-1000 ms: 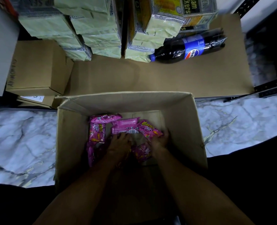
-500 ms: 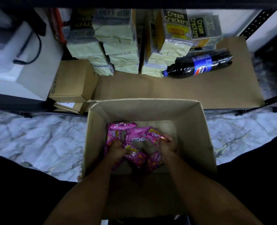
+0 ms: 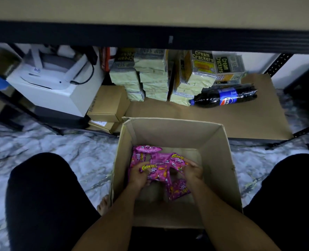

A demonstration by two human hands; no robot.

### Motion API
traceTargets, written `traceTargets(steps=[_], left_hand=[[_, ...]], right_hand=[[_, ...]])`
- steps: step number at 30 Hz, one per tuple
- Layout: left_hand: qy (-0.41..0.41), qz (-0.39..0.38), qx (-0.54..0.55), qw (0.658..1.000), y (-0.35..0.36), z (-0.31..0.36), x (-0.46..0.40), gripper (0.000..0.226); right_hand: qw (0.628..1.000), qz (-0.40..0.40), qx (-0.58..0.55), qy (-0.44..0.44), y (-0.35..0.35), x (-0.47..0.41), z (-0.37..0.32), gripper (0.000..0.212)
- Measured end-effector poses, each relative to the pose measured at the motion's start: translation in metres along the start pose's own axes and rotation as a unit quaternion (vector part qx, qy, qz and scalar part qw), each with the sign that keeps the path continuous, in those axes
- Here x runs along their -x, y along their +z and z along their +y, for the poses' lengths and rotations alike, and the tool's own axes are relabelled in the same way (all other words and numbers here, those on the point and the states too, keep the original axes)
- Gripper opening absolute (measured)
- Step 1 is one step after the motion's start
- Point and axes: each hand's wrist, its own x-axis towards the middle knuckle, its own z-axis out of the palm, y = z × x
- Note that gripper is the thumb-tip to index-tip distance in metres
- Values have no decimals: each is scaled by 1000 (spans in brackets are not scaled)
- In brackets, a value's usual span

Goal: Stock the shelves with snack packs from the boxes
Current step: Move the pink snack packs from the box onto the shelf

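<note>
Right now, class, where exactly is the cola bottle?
The cola bottle lies on its side on the bottom shelf board, right of the cream cracker packs, beyond the open box.

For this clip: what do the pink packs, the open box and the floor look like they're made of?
Pink packs: thin glossy plastic film, judging by the crinkles and sheen on the printed wrap. Box: plain brown corrugated cardboard, matte, with folded flaps and creased corners. Floor: looks like polished marble or marble-pattern tile, white with grey veins; which one cannot be told.
</note>
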Motion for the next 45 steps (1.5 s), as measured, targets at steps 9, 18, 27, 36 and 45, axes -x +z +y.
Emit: traceTargets(steps=[9,18,27,36,45], left_hand=[[29,51,54,997,-34,1,8,24],[15,23,21,999,-56,58,70,24],[95,14,60,994,-134,190,203,30],[160,-8,89,983,-231,319,329,32],[296,12,47,954,-324,431,413,46]], right_hand=[[990,-74,105,-53,-2,16,16,35],[979,-94,172,-58,-32,92,-69,43],[954,-157,233,-101,-51,247,-210,48],[910,-210,273,-232,-26,414,-325,45],[883,-225,127,-392,10,555,-385,44]])
